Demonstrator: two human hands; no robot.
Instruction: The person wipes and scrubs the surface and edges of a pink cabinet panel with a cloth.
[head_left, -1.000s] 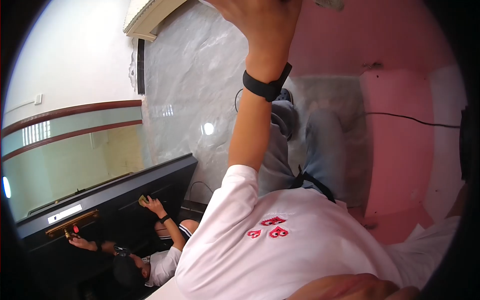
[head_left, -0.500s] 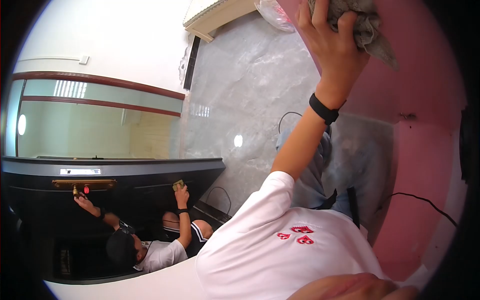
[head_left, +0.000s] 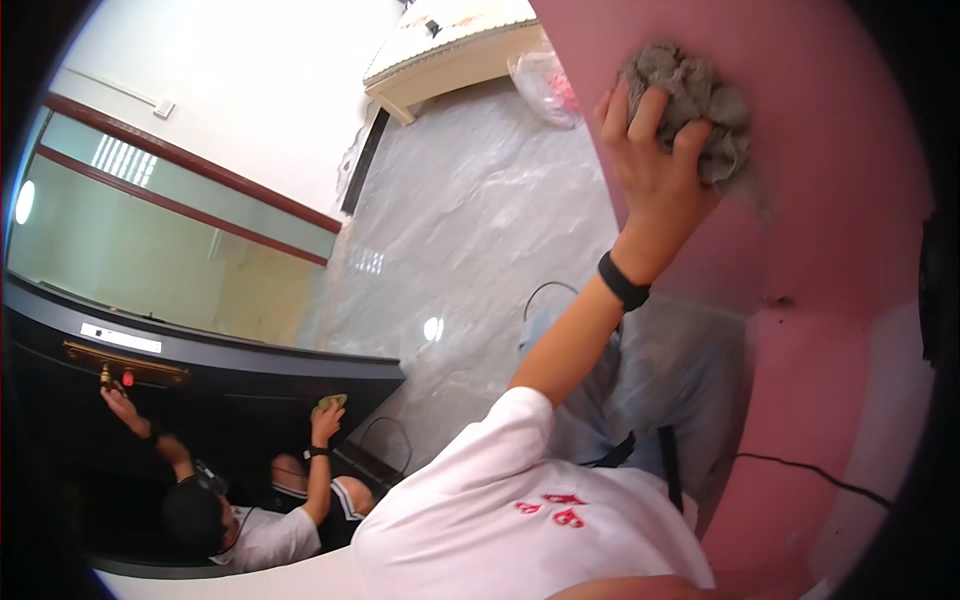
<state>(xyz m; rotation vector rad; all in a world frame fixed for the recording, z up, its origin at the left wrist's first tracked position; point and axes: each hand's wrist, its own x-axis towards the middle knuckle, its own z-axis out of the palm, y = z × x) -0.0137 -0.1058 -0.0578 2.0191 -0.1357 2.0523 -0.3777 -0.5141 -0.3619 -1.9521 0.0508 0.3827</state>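
My left hand grips a crumpled grey-brown cloth, its fingers bent over the near side. The cloth is pressed against a pink upright panel. A black band circles my left wrist, below a white short sleeve. Lower on the pink panel is a small metal fitting. My right hand is out of view.
Another person crouches at the left by a dark door, one hand holding a green cloth, the other at a brass handle plate. A plastic bag lies by a cream-coloured piece of furniture. A black cable hangs at right.
My left hand and the cloth sit lower in view, and the cloth is bunched up rather than hanging in a tail. My view has shifted and tilted. The other person holds a similar pose.
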